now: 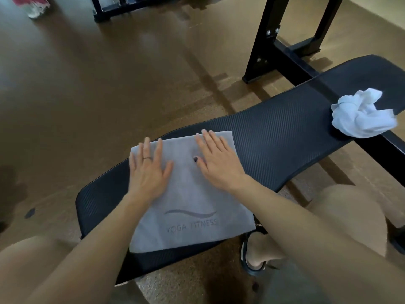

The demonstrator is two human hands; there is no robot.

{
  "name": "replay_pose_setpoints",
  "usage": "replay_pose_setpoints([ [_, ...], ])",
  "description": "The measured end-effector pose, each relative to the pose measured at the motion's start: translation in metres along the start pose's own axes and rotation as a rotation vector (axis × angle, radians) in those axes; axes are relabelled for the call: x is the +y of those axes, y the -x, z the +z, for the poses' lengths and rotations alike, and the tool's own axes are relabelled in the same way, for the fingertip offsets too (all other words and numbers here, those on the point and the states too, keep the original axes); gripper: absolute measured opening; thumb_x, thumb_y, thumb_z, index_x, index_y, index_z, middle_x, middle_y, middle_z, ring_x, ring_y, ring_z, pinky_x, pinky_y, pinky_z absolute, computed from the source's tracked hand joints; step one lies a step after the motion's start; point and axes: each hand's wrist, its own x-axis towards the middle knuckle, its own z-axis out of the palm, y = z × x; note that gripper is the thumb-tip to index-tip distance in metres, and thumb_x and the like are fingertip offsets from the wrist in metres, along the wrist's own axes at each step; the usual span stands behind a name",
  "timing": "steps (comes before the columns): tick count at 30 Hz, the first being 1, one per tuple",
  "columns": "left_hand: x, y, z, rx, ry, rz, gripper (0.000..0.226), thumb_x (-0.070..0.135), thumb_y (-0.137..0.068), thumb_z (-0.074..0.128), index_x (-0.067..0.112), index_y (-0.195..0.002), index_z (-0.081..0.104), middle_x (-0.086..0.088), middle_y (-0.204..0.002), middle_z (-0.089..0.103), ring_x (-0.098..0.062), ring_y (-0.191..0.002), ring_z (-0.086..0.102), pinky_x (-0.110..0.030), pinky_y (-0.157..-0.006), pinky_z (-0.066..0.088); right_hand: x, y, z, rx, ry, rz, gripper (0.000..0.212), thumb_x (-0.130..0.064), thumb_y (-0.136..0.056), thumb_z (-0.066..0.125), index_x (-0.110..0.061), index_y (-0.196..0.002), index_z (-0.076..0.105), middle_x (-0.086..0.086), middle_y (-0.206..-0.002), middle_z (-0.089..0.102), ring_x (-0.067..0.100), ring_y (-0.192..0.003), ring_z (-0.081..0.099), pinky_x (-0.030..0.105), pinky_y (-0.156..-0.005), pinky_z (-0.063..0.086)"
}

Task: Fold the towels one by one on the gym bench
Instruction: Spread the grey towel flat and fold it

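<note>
Both hands flat, fingers straight: left hand [147, 170] and right hand [219, 160] pressing the grey towel [190, 194] lying on the counter [285, 137]. Smoothing step, likely. Next: another fold or grabbing the crumpled white towel [362, 116].

Black gym bench [285, 137] bearing flat grey towel [188, 194], crumpled white towel [361, 119].

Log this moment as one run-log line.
left hand: flat on grey towel | right hand: flat on it | white towel: crumpled, far end of bench | stage: smoothing
</note>
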Motion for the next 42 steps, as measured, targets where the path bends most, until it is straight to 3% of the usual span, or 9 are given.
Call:
replay_pose_setpoints([
  [7,-0.046,-0.002,-0.001,-0.073,-0.029,-0.019,0.07,0.066,-0.101,0.012,0.034,-0.162,-0.001,-0.006,-0.171,-0.002,-0.025,-0.157,0.0,-0.043,-0.128,0.002,0.067,-0.006,0.013,0.014,-0.036,0.192,0.065,-0.05,-0.107,0.015,-0.021,-0.164,0.006,-0.003,-0.172,0.002,0.014,-0.158,-0.003,0.04,-0.128,-0.001],
  [12,-0.026,0.003,-0.002,0.041,-0.156,0.011,0.061,0.046,-0.107,0.024,0.02,-0.161,0.017,-0.019,-0.166,0.011,-0.037,-0.152,0.011,-0.053,-0.125,0.007,0.066,-0.015,-0.002,0.115,-0.162,0.25,0.059,-0.042,-0.104,0.042,-0.015,-0.156,0.037,0.002,-0.163,0.034,0.02,-0.152,0.026,0.04,-0.126,0.016],
  [16,0.064,0.035,-0.015,0.056,-0.014,0.35,0.046,0.044,-0.096,0.048,0.013,-0.13,0.051,-0.014,-0.136,0.047,-0.035,-0.114,0.052,-0.049,-0.099,0.045,0.065,-0.035,-0.02,0.145,-0.209,0.304,0.039,-0.029,-0.097,0.054,-0.012,-0.132,0.059,0.005,-0.137,0.053,0.025,-0.129,0.045,0.04,-0.11,0.037],
  [19,0.134,0.084,-0.011,-0.133,-0.03,0.646,0.053,0.062,-0.088,0.05,0.016,-0.115,0.054,-0.005,-0.114,0.051,-0.026,-0.1,0.052,-0.041,-0.086,0.047,0.067,-0.049,-0.033,0.096,-0.206,0.348,0.024,-0.021,-0.096,0.056,-0.012,-0.117,0.062,0.008,-0.127,0.053,0.027,-0.12,0.047,0.04,-0.099,0.043],
  [22,0.163,0.116,0.004,-0.219,-0.205,0.752,0.067,0.057,-0.081,0.068,0.011,-0.127,0.05,-0.009,-0.117,0.051,-0.026,-0.097,0.047,-0.042,-0.082,0.045,0.069,-0.056,-0.042,0.001,-0.271,0.403,0.013,-0.015,-0.096,0.059,-0.014,-0.109,0.059,0.009,-0.12,0.054,0.029,-0.116,0.049,0.041,-0.09,0.048],
  [26,0.168,0.125,0.01,-0.239,-0.33,0.685,0.056,0.032,-0.084,0.072,0.008,-0.129,0.049,-0.011,-0.111,0.05,-0.026,-0.091,0.045,-0.039,-0.076,0.042,0.072,-0.056,-0.042,-0.047,-0.46,0.457,0.009,-0.011,-0.096,0.055,-0.016,-0.101,0.05,0.006,-0.101,0.057,0.024,-0.092,0.055,0.031,-0.061,0.037],
  [30,0.175,0.132,0.009,-0.162,-0.256,0.68,0.027,0.028,-0.091,0.063,0.011,-0.112,0.057,-0.01,-0.102,0.056,-0.026,-0.087,0.05,-0.039,-0.07,0.043,0.072,-0.049,-0.045,0.026,-0.645,0.48,0.01,-0.014,-0.094,0.057,-0.016,-0.102,0.05,0.004,-0.1,0.056,0.019,-0.087,0.053,0.029,-0.061,0.038],
  [35,0.162,0.136,-0.017,-0.08,0.067,0.528,0.011,0.03,-0.093,0.055,0.019,-0.092,0.058,-0.001,-0.091,0.056,-0.02,-0.079,0.055,-0.034,-0.065,0.043,0.062,-0.044,-0.068,0.073,-0.767,0.46,0.01,-0.011,-0.09,0.058,-0.013,-0.1,0.056,0.003,-0.097,0.058,0.022,-0.084,0.058,0.031,-0.063,0.049],
  [42,0.095,0.172,-0.054,-0.261,0.594,0.093,0.025,0.027,-0.101,0.053,0.016,-0.079,0.053,-0.002,-0.075,0.058,-0.014,-0.069,0.056,-0.034,-0.067,0.049,0.019,-0.046,-0.108,-0.027,-1.172,0.434,0.014,0.003,-0.087,0.054,-0.008,-0.091,0.06,0.008,-0.077,0.055,0.02,-0.065,0.056,0.026,-0.054,0.054],
])
